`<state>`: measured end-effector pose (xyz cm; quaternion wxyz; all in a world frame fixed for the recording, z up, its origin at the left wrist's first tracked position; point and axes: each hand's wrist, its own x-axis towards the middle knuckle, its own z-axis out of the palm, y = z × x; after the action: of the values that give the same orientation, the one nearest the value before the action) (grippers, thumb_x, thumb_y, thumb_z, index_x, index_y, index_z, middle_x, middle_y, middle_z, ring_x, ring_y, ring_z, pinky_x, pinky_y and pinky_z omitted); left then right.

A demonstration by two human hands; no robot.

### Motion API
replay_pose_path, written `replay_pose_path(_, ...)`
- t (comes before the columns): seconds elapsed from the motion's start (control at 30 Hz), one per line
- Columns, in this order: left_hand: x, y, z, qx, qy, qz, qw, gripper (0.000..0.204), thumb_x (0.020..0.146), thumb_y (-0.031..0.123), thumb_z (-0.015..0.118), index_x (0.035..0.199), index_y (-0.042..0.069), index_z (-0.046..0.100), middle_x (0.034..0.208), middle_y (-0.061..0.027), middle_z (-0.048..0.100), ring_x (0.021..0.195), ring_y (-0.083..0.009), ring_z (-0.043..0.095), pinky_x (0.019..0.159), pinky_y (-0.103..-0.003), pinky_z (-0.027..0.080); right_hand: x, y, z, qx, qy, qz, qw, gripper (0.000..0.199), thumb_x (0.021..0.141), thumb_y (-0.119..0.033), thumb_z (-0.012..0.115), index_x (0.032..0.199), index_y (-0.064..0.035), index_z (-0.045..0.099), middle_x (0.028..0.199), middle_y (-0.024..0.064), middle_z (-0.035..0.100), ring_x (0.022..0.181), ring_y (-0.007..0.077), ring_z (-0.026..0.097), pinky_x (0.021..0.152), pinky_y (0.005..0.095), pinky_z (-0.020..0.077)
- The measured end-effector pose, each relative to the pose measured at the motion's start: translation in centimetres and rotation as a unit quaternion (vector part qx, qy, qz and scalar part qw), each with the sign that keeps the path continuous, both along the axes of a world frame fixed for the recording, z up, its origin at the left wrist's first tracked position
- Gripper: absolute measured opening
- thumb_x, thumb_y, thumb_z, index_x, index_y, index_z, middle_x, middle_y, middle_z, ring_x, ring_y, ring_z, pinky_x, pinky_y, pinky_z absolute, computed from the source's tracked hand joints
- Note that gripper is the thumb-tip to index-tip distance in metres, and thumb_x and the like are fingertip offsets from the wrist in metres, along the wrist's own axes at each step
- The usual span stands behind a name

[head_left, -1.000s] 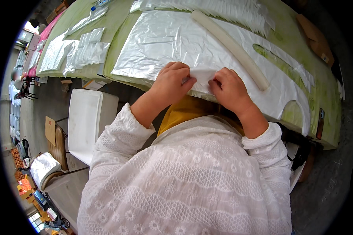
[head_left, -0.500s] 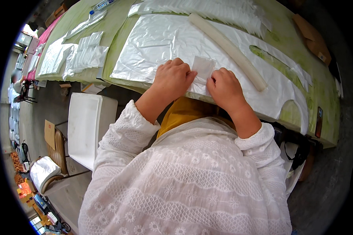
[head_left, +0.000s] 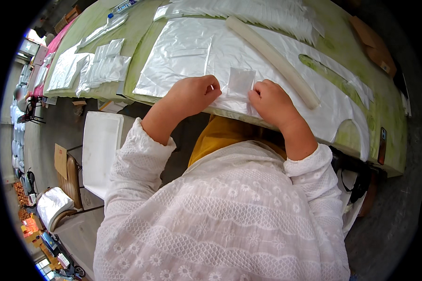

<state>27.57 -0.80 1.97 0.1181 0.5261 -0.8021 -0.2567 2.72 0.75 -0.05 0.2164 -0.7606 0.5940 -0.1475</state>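
A small clear plastic bag (head_left: pixel 241 81) lies flat on a large sheet of shiny plastic film (head_left: pixel 185 51) near the table's front edge. My right hand (head_left: pixel 274 103) is closed, its thumb and finger pinched at the bag's lower right edge. To the left of the bag, and apart from it, is my left hand (head_left: pixel 187 98). Its fingers are curled, thumb against forefinger with a small gap showing; whether anything is pinched there I cannot make out. A long pale tube (head_left: pixel 274 61) rests slantwise on the film, beyond my right hand.
Stacked clear bags (head_left: pixel 105 63) lie on the green-covered table (head_left: pixel 138 56) at left, and a row of bags (head_left: pixel 248 16) at the far side. A phone (head_left: pixel 382 146) sits at the right edge. A white bin (head_left: pixel 101 150) and a chair (head_left: pixel 70 180) stand at left.
My left hand has moved left and toward me, away from the small bag. The right hand stays at the bag's right edge, nearly still; the bag has shifted slightly left.
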Motion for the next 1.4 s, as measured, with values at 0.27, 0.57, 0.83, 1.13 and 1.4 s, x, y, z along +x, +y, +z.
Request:
replay_pose_path(0.27, -3.2, -0.9, 0.7, -0.117, 0.048, -0.058, 0.990, 0.023, 0.093, 0.021, 0.070, 0.111, 0.009, 0.069, 0.104, -0.0101, 0.071, 0.093, -0.0299, 0.068, 0.084, -0.038, 0.054, -0.2, -0.5, -0.6, 0.008, -0.015, -0.008, 1.000, 0.032, 0.093, -0.024, 0.051, 0.092, 0.0001, 0.072, 0.099, 0.0227, 0.067, 0.098, 0.0402, 0.064, 0.090, 0.0475, 0.0519)
replay_pose_path(0.57, -4.5, -1.3, -4.5, -0.170, -0.066, -0.155, 0.971, 0.058, 0.103, 0.039, 0.052, 0.155, 0.015, 0.042, 0.165, -0.0131, 0.032, 0.155, -0.0364, 0.022, 0.124, -0.057, 0.016, 0.3, 2.0, -0.9, -0.101, -0.057, -0.030, 0.993, 0.015, 0.084, -0.018, 0.069, 0.079, -0.0040, 0.070, 0.087, 0.0153, 0.065, 0.086, 0.0375, 0.061, 0.078, 0.0474, 0.0506)
replay_pose_path(0.83, -4.5, -1.8, -4.8, -0.135, -0.049, -0.142, 0.979, 0.054, 0.104, 0.039, 0.050, 0.153, 0.018, 0.046, 0.165, -0.0107, 0.033, 0.155, -0.0345, 0.023, 0.124, -0.056, 0.016, -1.4, 6.7, 0.6, -0.106, -0.156, 0.060, 0.980, 0.010, 0.082, -0.013, 0.074, 0.081, -0.0056, 0.068, 0.090, 0.0089, 0.065, 0.088, 0.0342, 0.058, 0.079, 0.0446, 0.0473)
replay_pose_path(1.13, -4.9, -0.5, -4.4, -0.218, 0.009, -0.076, 0.973, 0.050, 0.100, 0.030, 0.059, 0.148, 0.018, 0.053, 0.162, -0.0107, 0.039, 0.152, -0.0347, 0.029, 0.123, -0.054, 0.020, -0.3, 1.4, -2.7, -0.263, -0.090, 0.049, 0.959, 0.029, 0.082, -0.007, 0.069, 0.110, -0.0069, 0.066, 0.116, 0.0129, 0.067, 0.112, 0.0344, 0.060, 0.098, 0.0457, 0.0475)
replay_pose_path(1.4, -2.3, 6.4, -5.9, -0.093, 0.363, 0.030, 0.927, 0.047, 0.095, 0.015, 0.070, 0.139, 0.009, 0.054, 0.148, -0.0130, 0.050, 0.136, -0.0288, 0.049, 0.112, -0.042, 0.040, 0.1, 1.2, -3.5, -0.261, -0.089, 0.046, 0.960, 0.023, 0.076, -0.008, 0.066, 0.098, -0.0071, 0.073, 0.119, 0.0078, 0.069, 0.119, 0.0305, 0.058, 0.103, 0.0457, 0.0442)
